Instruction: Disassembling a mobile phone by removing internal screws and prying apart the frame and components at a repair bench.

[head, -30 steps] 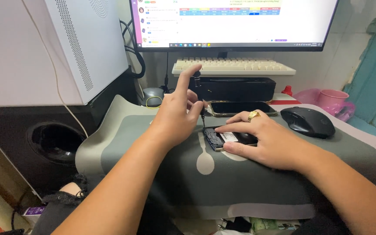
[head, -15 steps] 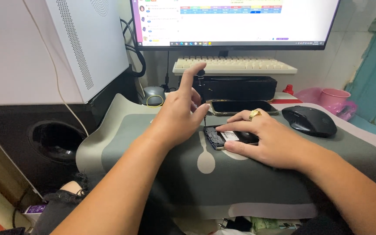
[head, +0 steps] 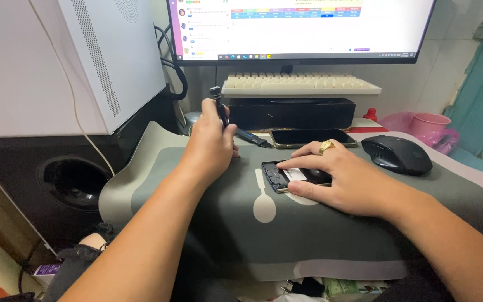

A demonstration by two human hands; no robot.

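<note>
My left hand (head: 211,145) is closed around a thin black screwdriver (head: 218,103), held upright over the far left part of the grey desk mat (head: 197,235). My right hand (head: 345,176), with a gold ring on one finger, lies flat on an opened phone (head: 286,176) with its back cover off, pinning it to the mat. The phone's black inner frame and a white label show beside my fingers.
A second phone (head: 308,137) lies face up behind the opened one. A black mouse (head: 396,154) sits at the right, a pink cup (head: 430,124) beyond it. A white keyboard (head: 300,85) rests on a black box under the monitor (head: 303,28). A white computer case (head: 68,61) stands left.
My left hand reached toward the back of the mat with open fingers, then took hold of the black screwdriver and lifted it upright. My right hand stayed on the opened phone.
</note>
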